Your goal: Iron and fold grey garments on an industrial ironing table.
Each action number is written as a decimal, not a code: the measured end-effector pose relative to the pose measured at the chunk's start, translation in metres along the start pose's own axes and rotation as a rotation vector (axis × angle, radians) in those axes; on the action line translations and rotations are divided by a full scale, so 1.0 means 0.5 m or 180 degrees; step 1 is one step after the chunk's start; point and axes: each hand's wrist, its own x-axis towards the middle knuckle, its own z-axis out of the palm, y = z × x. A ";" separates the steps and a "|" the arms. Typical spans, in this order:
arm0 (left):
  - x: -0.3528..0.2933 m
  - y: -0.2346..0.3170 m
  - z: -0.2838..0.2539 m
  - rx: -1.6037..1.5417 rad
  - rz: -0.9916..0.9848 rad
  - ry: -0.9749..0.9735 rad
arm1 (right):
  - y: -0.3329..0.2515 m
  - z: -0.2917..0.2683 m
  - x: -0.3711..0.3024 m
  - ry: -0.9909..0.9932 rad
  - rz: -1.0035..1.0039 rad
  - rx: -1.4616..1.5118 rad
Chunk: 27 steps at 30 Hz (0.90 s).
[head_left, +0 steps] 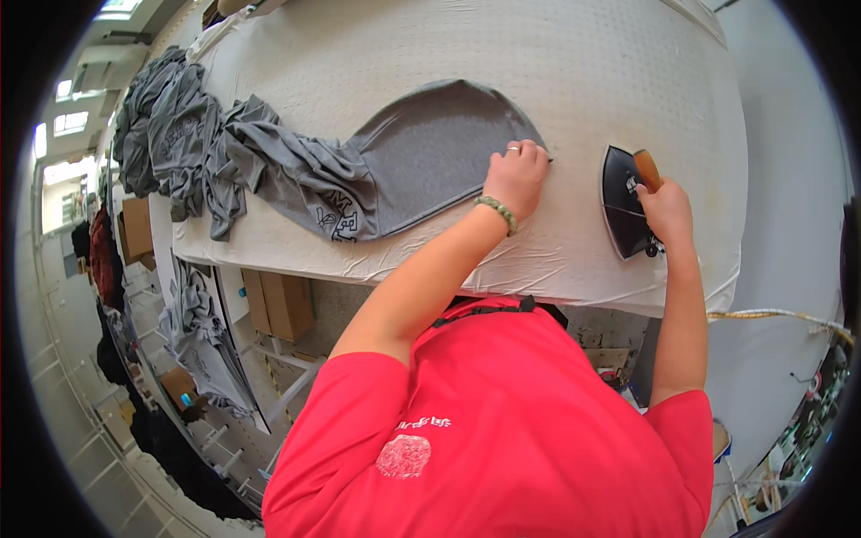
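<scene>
A grey garment (439, 148) with dark lettering lies across the padded table. Its right part is spread smooth, while toward the left it is bunched and wrinkled. My left hand (518, 177), with a green beaded bracelet at the wrist and a ring on one finger, has its fingers closed on the garment's right end. To the right, my right hand (668, 212) is wrapped round the wooden handle of a black iron (625, 202). The iron rests on the white table cover, apart from the garment.
The padded table (610, 81) has a white cover. A heap of grey garments (170, 125) lies at its left end. More grey cloth (202, 332) hangs below left, near cardboard boxes (278, 305). A cord (780, 314) runs at the right.
</scene>
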 end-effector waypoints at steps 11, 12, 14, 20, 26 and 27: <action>-0.312 -0.354 -0.291 -0.3876 -0.3309 0.2750 | -0.006 0.014 0.009 -0.0073 0.0350 -0.0042; -0.394 -0.396 -0.305 -0.4398 -0.3280 0.3112 | -0.017 0.016 0.009 -0.0162 0.0428 0.0047; -0.519 -0.431 -0.282 -0.5286 -0.3507 0.3602 | -0.053 0.021 0.004 -0.0101 0.0370 0.0137; -0.592 -0.481 -0.153 -0.6503 -0.4505 0.3234 | -0.351 0.088 -0.073 -0.0605 -0.1041 -0.0284; -0.626 -0.484 -0.126 -0.5068 -0.4493 0.2775 | -0.820 0.207 -0.256 -0.1132 -0.2582 -0.0667; -0.639 -0.480 -0.127 -0.5117 -0.4328 0.2760 | -0.893 0.232 -0.277 -0.1198 -0.2767 -0.0663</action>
